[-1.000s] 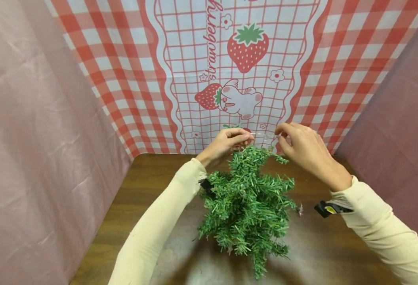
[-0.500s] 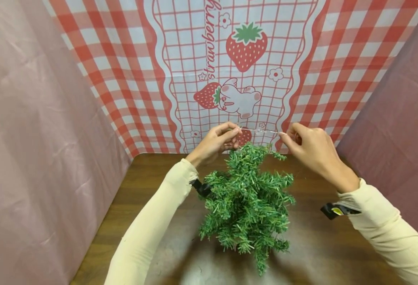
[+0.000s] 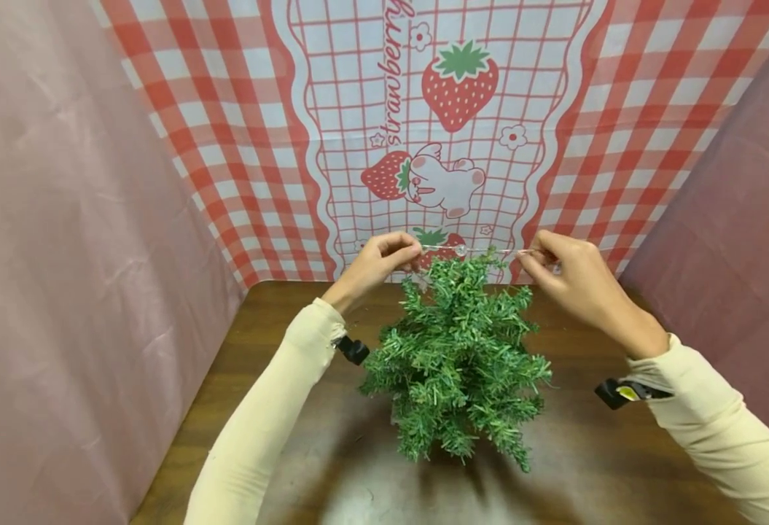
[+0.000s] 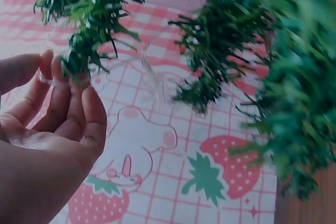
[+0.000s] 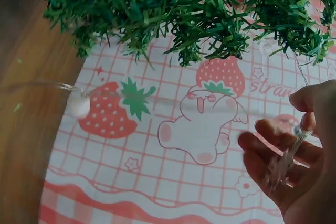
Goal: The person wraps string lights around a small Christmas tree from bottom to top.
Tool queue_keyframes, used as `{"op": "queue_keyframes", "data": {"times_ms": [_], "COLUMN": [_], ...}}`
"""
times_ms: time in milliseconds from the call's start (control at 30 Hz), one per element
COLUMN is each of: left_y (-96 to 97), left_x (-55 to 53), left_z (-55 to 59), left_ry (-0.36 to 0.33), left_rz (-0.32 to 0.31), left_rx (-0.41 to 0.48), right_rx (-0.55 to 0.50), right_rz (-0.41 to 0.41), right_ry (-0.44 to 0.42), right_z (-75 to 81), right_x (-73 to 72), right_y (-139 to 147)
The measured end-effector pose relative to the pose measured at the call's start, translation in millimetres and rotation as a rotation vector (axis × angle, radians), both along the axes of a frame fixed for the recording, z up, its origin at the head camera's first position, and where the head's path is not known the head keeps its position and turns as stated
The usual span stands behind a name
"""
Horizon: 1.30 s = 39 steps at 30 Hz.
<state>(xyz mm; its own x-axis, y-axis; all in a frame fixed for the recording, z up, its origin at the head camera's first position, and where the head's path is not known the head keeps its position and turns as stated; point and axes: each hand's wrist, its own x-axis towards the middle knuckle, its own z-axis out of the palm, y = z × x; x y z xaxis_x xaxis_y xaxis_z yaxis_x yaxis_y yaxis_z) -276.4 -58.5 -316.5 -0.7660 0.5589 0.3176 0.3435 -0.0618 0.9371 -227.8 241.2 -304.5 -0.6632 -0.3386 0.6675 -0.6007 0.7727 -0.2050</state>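
A small artificial Christmas tree (image 3: 459, 357) stands in front of the person. Above its top, a thin clear string light (image 3: 461, 250) with a small clear bulb runs between the two hands. The left hand (image 3: 374, 264) pinches one end of this stretch between thumb and finger, left of the treetop. At the right, the right hand (image 3: 574, 281) pinches the other end. In the right wrist view, clear pieces (image 5: 283, 166) of the strand lie by the right palm, and a white bulb (image 5: 79, 106) hangs at the left. A clear piece (image 4: 152, 77) dangles among the branches in the left wrist view.
The tree rests on a brown wooden table (image 3: 279, 350). Behind it rises a red-and-white checked cloth (image 3: 227, 109) with strawberry prints. Pink curtains (image 3: 63, 255) close off both sides.
The left hand has moved left and the right hand a little right, so the stretch of string light between them is longer. The tree has turned, with its branches in different places.
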Motion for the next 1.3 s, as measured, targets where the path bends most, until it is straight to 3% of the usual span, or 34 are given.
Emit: {"op": "queue_keyframes", "data": {"times_ms": [367, 500, 567, 667, 833, 900, 967, 1133, 1300], "left_y": [-18.3, -24.4, -26.4, -29.0, -31.9, -32.9, -33.8, -36.2, -36.1], "left_x": [-6.6, -4.9, -4.0, -2.3, -0.2, 0.3, -0.1, -9.1, -15.9], "left_z": [-14.8, -15.5, -15.6, -15.5, -14.7, -14.4, -14.8, -24.1, -32.7], "left_ry": [-0.039, 0.016, 0.043, 0.062, 0.057, 0.058, 0.056, 0.044, 0.052], "left_rz": [-0.005, 0.032, 0.056, 0.081, 0.083, 0.083, 0.086, 0.101, 0.104], "left_rx": [0.051, 0.006, -0.022, -0.049, -0.051, -0.05, -0.05, -0.02, 0.008], "right_rx": [-0.106, -0.154, -0.222, -0.424, -0.797, -0.84, -0.847, -0.784, -0.553], "right_rz": [-0.023, -0.048, -0.015, 0.133, 0.559, 0.653, 0.689, 0.601, 0.319], "right_ry": [-0.21, -0.334, -0.428, -0.611, -0.894, -0.953, -0.979, -0.974, -0.837], "right_z": [-3.2, -1.7, -0.8, 0.1, -2.8, -5.5, -7.8, -9.6, -3.7], "right_x": [-4.4, -3.2, -2.7, -3.4, -6.5, -7.3, -7.4, -4.9, 3.0], "right_y": [2, 2, 3, 7, 17, 19, 21, 21, 16]}}
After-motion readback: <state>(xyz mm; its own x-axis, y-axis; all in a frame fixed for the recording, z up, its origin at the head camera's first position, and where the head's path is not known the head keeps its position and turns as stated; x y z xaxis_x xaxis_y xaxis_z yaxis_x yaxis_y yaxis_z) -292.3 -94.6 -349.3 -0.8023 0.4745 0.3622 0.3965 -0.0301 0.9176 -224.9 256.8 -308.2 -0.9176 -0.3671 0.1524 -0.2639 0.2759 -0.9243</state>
